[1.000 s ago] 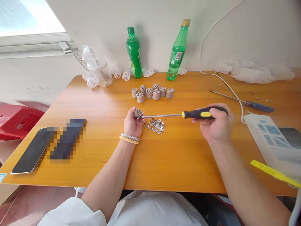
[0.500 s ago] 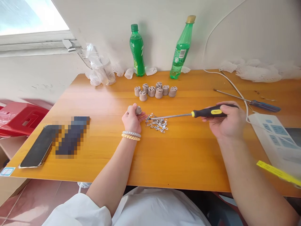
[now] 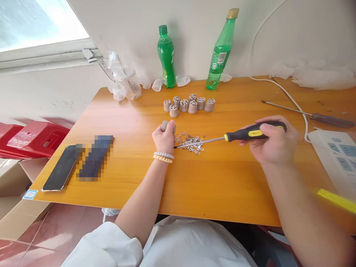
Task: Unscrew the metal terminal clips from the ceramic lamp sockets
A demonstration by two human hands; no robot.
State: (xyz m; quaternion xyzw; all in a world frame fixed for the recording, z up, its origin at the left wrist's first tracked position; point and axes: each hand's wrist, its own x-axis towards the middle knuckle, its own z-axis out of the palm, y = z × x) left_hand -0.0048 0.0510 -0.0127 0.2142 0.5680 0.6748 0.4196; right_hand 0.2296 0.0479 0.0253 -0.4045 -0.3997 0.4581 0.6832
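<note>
My left hand is closed around a small grey-brown ceramic piece, which shows partly above the fingers. My right hand grips a screwdriver by its black and yellow handle. Its shaft points left over a loose heap of small metal clips, and the tip is beside my left hand, near the wrist. Whether it touches the hand I cannot tell. Tiny screws or nuts are scattered by the clips. Farther back stand several similar slotted ceramic pieces.
Two green bottles stand by the wall, near white foam nets and a plastic bag. Another screwdriver, a white cable and a power strip lie right. A phone lies left.
The view has shifted slightly. My left hand has turned and closed more around the ceramic piece, hiding its holed face. The screwdriver tip now sits lower, close to the left wrist.
</note>
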